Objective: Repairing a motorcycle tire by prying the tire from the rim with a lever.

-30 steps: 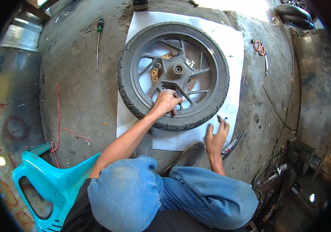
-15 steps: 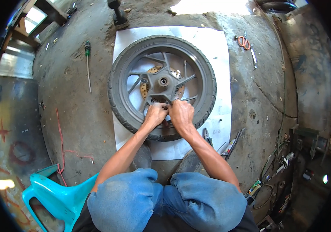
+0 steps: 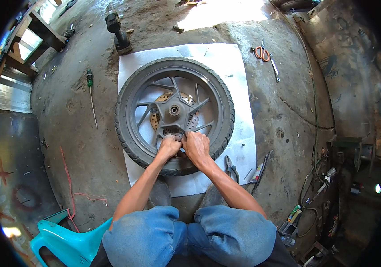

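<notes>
A motorcycle wheel [image 3: 124,129] with its black tyre lies flat on a white sheet [image 3: 243,107] in front of my feet. Grey spokes radiate from the hub [image 3: 174,110], and a gold-toned brake disc [image 3: 193,121] shows beneath them. My left hand [image 3: 170,146] and my right hand [image 3: 196,144] meet at the near side of the hub, between the spokes. Both have curled fingers pressed close together at the fingertips. Whatever they pinch is small and mostly hidden by the fingers.
Pliers [image 3: 232,169] and a small tube [image 3: 258,172] lie near my right forearm. Orange-handled scissors [image 3: 262,54] and a wrench [image 3: 274,70] are at the far right. To the left are a green-handled screwdriver [image 3: 90,82], a cordless power tool [image 3: 118,35] and a turquoise plastic stool [image 3: 66,240].
The view has shifted, so the wheel and sheet appear lower and farther left. Both hands stay at the same part of the wheel, with only slight finger movement.
</notes>
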### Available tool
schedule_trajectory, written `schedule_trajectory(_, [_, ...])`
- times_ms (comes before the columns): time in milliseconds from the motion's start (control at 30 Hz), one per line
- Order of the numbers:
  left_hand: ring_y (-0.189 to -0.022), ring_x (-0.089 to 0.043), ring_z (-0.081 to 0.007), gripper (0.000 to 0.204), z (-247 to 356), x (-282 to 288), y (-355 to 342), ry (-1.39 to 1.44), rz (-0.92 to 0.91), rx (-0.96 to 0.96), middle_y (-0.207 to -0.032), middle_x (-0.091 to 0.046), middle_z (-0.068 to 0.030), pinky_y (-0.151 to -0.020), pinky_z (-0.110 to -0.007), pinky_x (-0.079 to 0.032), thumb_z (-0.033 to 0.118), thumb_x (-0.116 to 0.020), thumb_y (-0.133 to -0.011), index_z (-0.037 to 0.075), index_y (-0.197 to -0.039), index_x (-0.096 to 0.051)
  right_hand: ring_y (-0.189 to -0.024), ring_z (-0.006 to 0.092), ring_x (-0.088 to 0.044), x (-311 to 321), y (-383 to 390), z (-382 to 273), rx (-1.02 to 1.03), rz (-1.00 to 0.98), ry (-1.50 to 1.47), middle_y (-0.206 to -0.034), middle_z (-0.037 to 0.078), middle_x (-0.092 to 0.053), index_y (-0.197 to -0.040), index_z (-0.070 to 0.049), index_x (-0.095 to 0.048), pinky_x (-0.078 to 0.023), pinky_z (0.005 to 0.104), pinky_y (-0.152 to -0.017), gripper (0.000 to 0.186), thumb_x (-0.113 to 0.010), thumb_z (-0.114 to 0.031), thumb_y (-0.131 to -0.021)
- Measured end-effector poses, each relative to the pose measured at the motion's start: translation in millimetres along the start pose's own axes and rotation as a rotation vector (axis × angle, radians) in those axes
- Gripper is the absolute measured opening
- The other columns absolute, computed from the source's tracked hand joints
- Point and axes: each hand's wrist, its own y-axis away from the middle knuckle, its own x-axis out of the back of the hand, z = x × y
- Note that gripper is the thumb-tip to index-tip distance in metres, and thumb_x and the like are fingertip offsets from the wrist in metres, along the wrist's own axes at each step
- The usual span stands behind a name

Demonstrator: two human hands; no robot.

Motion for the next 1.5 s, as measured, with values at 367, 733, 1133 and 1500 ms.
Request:
schedule_trajectory(367, [-0.053,-0.071,-0.0196,0.019,24,3,15,0.078,0.01,0.079,-0.069,-0.071,-0.0061,-0.049,-0.031,-0.05,0.016,-0.065,-0.088,0.003,-0.09,-0.079,-0.076,0.0446,-0.072,-1,2,0,-0.096,0.062,-0.084,-0.077,0.027,-0.071,-0.086,-0.002,-0.077,-0.057,0.0529,-0.069,0.027,-0.073,-0.029,-0.088])
schedule_trajectory(733, [-0.062,-0.076,-0.0234,0.022,5,13,9,0.188,-0.157,0.03,-0.084,-0.075,-0.0107,-0.051,-0.028,-0.052,0.01,-0.061,-0.09,-0.002,-0.102,-0.075,-0.074,0.0448,-0.071,-10,11,-1,-0.049,0.093,-0.162,-0.075,0.026,-0.07,-0.093,-0.004,-0.078,-0.056,0.0518,-0.068,0.028,-0.07,-0.03,-0.092])
schedule_trajectory(1133, [-0.061,-0.075,-0.019,0.022,4,7,2,0.25,-0.199,0.108,-0.089,-0.076,-0.0055,-0.044,-0.024,-0.049,0.016,-0.061,-0.097,0.001,-0.107,-0.074,-0.073,0.0433,-0.072,7,5,-2,-0.034,0.053,-0.018,-0.074,0.025,-0.07,-0.082,-0.001,-0.076,-0.056,0.0512,-0.066,0.028,-0.073,-0.028,-0.089])
schedule_trajectory(1500, [-0.061,-0.075,-0.0193,0.026,0,3,5,0.284,-0.198,0.071,-0.093,-0.075,-0.0091,-0.045,-0.023,-0.048,0.013,-0.057,-0.095,-0.001,-0.112,-0.072,-0.071,0.0438,-0.071,9,2,8,0.09,0.038,-0.106,-0.072,0.025,-0.069,-0.085,-0.002,-0.076,-0.056,0.0505,-0.067,0.025,-0.071,-0.025,-0.09])
